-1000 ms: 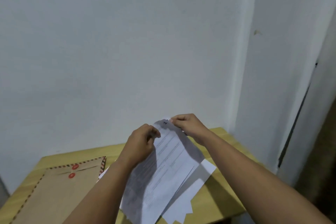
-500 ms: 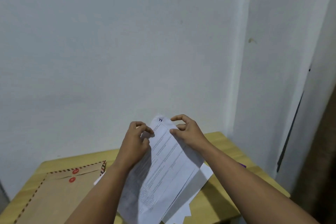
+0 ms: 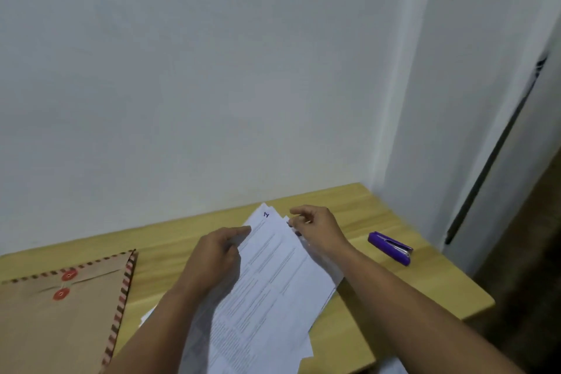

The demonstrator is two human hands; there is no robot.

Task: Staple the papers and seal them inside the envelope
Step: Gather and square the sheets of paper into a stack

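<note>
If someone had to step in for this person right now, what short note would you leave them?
Left hand: holds the left edge of the papers.
Right hand: fingers curled at the sheets' top right corner, squaring them.
Papers sit mid-table, fanned, no staple visible.
Purple stapler lies untouched to the right.
Brown string-tie envelope lies flat on the left, flap down.
Left to do: align, staple, slide into the envelope, seal.

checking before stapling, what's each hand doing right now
left hand: holding the papers at their left edge
right hand: pinching the papers' top right corner
</note>
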